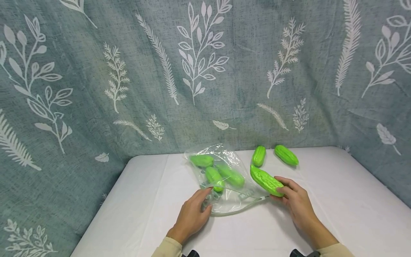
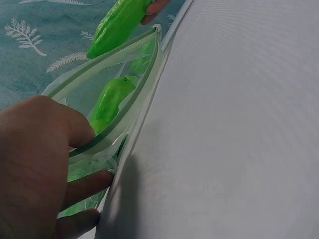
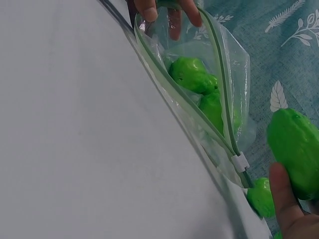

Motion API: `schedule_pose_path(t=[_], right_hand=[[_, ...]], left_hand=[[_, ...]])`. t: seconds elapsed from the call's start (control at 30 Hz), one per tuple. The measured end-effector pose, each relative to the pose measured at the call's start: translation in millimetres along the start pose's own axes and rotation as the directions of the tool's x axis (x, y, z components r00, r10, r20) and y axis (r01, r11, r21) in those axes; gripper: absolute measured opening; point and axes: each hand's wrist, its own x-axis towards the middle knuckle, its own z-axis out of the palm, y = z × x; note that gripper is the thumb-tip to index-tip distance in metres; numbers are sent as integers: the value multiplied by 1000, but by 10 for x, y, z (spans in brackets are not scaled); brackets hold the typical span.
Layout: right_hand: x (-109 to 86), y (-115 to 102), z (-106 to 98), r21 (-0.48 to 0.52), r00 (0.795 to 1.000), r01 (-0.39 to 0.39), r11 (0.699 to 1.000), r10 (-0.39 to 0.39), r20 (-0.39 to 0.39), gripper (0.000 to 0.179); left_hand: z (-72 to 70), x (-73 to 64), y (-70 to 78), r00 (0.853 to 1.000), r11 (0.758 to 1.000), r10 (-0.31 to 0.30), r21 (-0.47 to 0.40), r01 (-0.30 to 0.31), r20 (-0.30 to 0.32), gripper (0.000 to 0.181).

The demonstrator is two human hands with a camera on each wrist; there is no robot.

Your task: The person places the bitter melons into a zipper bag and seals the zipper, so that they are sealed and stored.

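In the head view, the left hand (image 1: 194,212) is placed at 6 o'clock, its wrist (image 1: 177,232) turned so that the knuckles are directed toward 1 o'clock; the fingers are bent, with the thumb (image 1: 208,210) set apart on their 6 o'clock side. The right hand (image 1: 295,201) is raised at 4 o'clock and angled toward 10, its fingers curled in a grip.

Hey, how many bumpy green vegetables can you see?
6: three vegetables inside the clear bag, one in the right hand, two on the table beyond that hand. The bag blurs its contents; more could be hidden.
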Motion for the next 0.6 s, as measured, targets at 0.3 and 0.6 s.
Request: schedule_pose_path(t=[0.3,0.6], right_hand=[[-82,-13,70,16,998,62,998,-63,30,48],[-114,-6,91,27,996,74,997,-75,49,47]], left_hand=[[-1,-1,-3,1000,1000,5,-8,-5,-7,56],[6,4,0,1000,1000,0,-4,0,-3,56]])
